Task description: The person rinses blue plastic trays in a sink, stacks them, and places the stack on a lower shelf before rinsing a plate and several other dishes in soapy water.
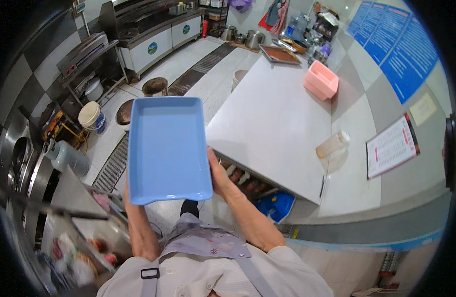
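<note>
A blue rectangular tray [169, 148] with raised rims is held up in front of my body, its inside facing the camera and nothing lying in it. My right hand [217, 172] grips its right side near the lower corner, thumb along the rim. My left hand [127, 185] is at the tray's left side, its fingers mostly hidden behind it; only the wrist and forearm show plainly. To the right of the tray stands a white-topped table [265, 130]. Nested pink plastic containers [322, 80] and a clear bottle [332, 144] are on it by the wall.
Farther along the table is a metal baking tray [280, 55]. Lidded buckets [92, 115], a gas cylinder [66, 157] and a floor drain grate [111, 167] lie to the left. A metal cart [90, 219] with bagged items is at lower left. A blue bag [275, 206] sits under the table edge.
</note>
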Action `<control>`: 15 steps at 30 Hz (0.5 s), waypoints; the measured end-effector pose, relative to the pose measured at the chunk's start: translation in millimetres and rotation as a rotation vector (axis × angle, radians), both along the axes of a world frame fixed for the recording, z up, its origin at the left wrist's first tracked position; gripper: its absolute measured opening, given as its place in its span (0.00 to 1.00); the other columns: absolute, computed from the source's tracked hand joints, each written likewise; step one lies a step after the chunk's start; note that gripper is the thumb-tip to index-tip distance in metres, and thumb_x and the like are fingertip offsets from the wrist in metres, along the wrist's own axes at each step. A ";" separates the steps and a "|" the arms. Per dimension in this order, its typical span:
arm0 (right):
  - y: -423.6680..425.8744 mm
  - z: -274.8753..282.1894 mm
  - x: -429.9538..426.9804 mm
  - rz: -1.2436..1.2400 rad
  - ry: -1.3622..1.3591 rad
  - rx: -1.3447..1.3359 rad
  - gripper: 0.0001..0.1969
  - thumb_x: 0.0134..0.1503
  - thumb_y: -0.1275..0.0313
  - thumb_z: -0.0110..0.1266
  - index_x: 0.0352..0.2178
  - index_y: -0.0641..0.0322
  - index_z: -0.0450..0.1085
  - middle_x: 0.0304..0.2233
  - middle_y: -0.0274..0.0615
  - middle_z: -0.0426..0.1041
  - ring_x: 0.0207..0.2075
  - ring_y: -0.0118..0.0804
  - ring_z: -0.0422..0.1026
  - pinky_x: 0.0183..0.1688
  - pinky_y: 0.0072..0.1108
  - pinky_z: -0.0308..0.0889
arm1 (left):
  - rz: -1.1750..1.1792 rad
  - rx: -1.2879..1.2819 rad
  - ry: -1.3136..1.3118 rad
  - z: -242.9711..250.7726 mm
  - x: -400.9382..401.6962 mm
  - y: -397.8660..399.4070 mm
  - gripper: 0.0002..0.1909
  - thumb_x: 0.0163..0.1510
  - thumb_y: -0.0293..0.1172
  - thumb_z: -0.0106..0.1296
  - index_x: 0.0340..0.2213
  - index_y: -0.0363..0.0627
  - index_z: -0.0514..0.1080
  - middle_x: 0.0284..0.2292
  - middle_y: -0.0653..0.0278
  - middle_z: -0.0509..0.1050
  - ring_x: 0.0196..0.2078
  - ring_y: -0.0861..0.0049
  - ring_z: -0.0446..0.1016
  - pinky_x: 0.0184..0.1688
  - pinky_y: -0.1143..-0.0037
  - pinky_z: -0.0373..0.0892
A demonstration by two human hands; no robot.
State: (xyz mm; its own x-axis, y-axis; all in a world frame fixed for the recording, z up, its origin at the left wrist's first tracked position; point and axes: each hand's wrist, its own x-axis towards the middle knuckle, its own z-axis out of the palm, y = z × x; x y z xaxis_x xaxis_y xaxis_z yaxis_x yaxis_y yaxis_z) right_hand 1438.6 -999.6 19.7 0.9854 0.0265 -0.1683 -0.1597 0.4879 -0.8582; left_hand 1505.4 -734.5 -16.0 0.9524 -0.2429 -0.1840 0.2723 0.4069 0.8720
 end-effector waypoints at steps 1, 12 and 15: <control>1.9 -5.9 25.1 0.003 -0.018 0.009 0.38 0.61 0.40 0.33 0.62 0.56 0.49 0.58 0.43 0.58 0.57 0.35 0.59 0.59 0.27 0.55 | 0.024 0.013 0.011 -3.1 17.6 3.6 0.40 0.59 0.64 0.32 0.54 0.38 0.62 0.45 0.53 0.70 0.45 0.69 0.72 0.46 0.73 0.70; -24.6 -25.8 251.6 0.019 -0.027 0.310 0.33 0.65 0.48 0.33 0.64 0.55 0.44 0.62 0.40 0.52 0.60 0.34 0.55 0.61 0.26 0.51 | -0.007 0.133 0.087 0.0 258.5 -21.6 0.39 0.60 0.63 0.33 0.55 0.38 0.61 0.47 0.55 0.69 0.47 0.70 0.71 0.48 0.73 0.70; -45.2 -27.9 296.9 -0.038 0.019 0.439 0.33 0.64 0.49 0.35 0.64 0.58 0.46 0.58 0.40 0.59 0.55 0.32 0.61 0.57 0.24 0.59 | -0.101 0.179 0.079 3.4 328.3 -53.9 0.39 0.60 0.62 0.34 0.56 0.38 0.60 0.48 0.55 0.69 0.48 0.70 0.71 0.48 0.73 0.70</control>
State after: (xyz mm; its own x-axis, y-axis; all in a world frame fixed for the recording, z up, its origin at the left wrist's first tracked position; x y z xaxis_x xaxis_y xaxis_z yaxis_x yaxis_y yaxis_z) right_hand 1735.5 -1044.8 -8.2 0.9838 0.0632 -0.1676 -0.1484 0.8117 -0.5649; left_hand 1833.7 -788.4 -12.5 0.9060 -0.2931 -0.3055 0.3737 0.2145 0.9024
